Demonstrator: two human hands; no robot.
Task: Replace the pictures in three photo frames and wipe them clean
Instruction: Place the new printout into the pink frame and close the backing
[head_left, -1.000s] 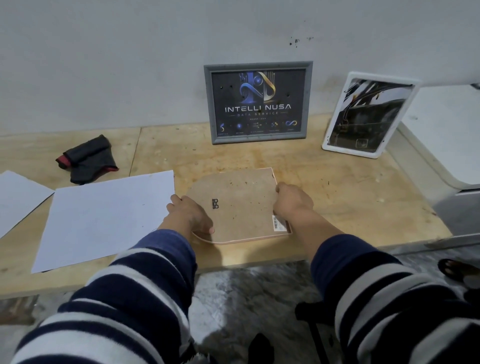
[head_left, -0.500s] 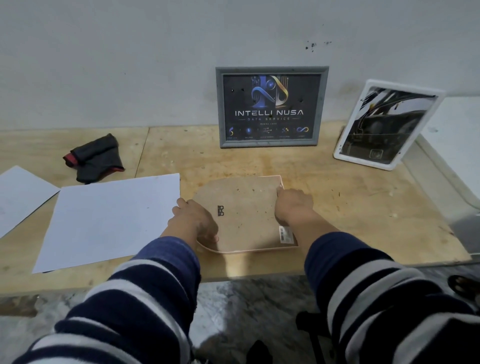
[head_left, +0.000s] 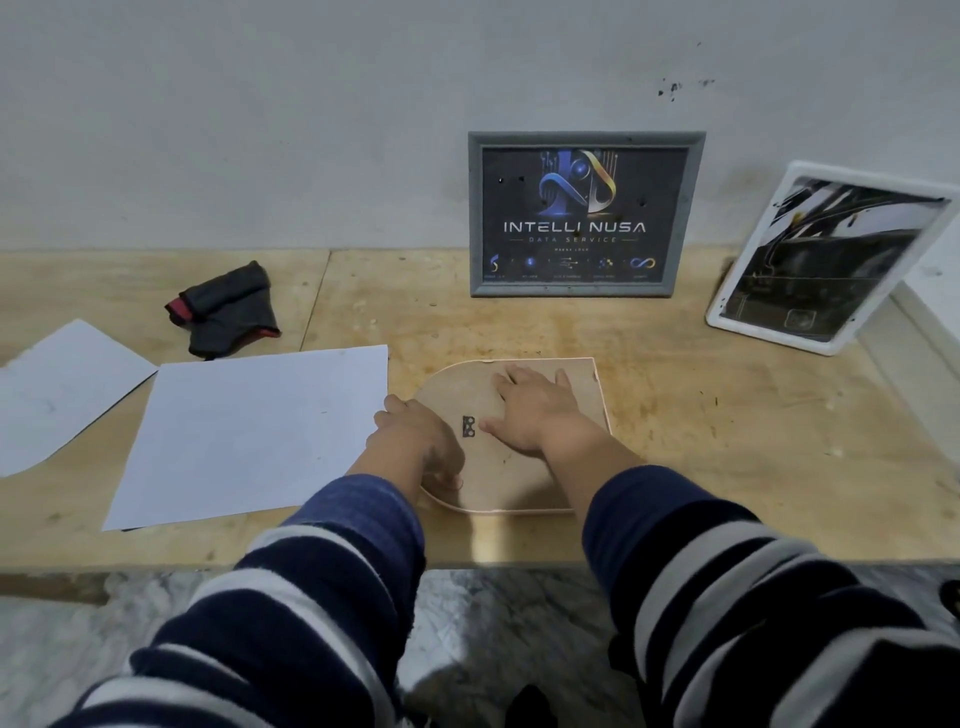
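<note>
Frame on the bench: an arch-shaped frame (head_left: 524, 483) lies face down on the wooden bench (head_left: 727, 415), brown backing board up, near the front edge, rounded end to the left
Hanger: a small black metal hanger (head_left: 468, 427) sits on the backing, between the two hands
Left hand: the left hand (head_left: 415, 441) is at the rounded left edge of the frame, fingers curled down over the rim and gripping it
Right hand: the right hand (head_left: 535, 410) lies flat on the backing with fingers straight and spread, pressing on it, grasping nothing
Grey frame: a grey frame (head_left: 586, 214) with a dark "INTELLI NUSA" picture stands upright against the wall, behind the arch-shaped frame
White frame: a white frame (head_left: 826, 260) leans tilted at the right rear of the bench
Paper: a white sheet (head_left: 249, 431) lies just left of the arch-shaped frame; a second sheet (head_left: 62, 389) lies further left
Cloth: a dark cloth (head_left: 223, 312) with a red edge is bunched up at the left rear, apart from the frames
Sleeves: both arms wear navy and white striped sleeves (head_left: 727, 571)
</note>
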